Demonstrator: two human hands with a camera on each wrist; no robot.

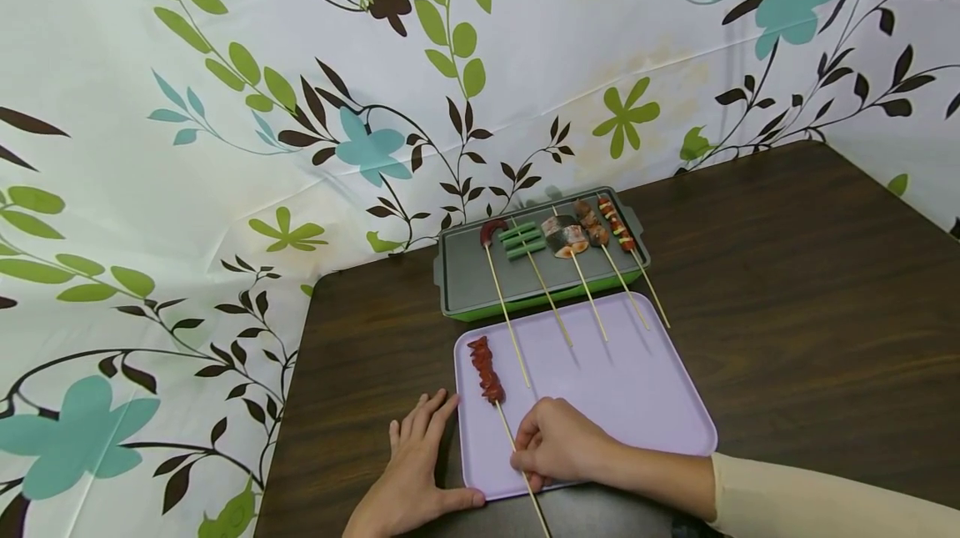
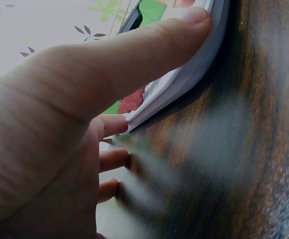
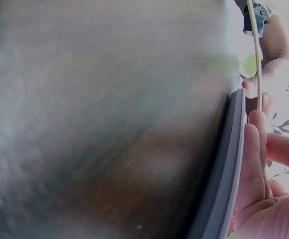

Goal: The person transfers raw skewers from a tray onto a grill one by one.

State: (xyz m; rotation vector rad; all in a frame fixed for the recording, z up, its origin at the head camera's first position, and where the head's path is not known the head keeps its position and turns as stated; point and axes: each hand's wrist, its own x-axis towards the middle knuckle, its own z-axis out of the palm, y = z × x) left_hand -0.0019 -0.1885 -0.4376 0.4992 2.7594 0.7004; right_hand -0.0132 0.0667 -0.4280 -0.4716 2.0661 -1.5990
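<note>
A skewer of folded red meat (image 1: 487, 369) lies over the left part of the lilac tray (image 1: 600, 379), its bare stick pointing down past the near edge. My right hand (image 1: 562, 442) pinches that stick between thumb and fingers, low over the tray. In the right wrist view, the wooden stick (image 3: 257, 64) runs up from the fingertips. My left hand (image 1: 412, 471) lies spread at the tray's left near corner, thumb on the rim and fingers beside the left edge. The left wrist view shows its thumb (image 2: 154, 45) across the tray rim and the other fingers straight.
Behind the tray stands a green grill with a grey top (image 1: 465, 271). Several skewers lie on it: a dark red curl (image 1: 491, 229), green pieces (image 1: 522, 241), a fish slice (image 1: 565, 235), brown chunks (image 1: 591, 223) and a red-and-yellow one (image 1: 617, 223). Their sticks overhang the tray. Patterned cloth hangs behind.
</note>
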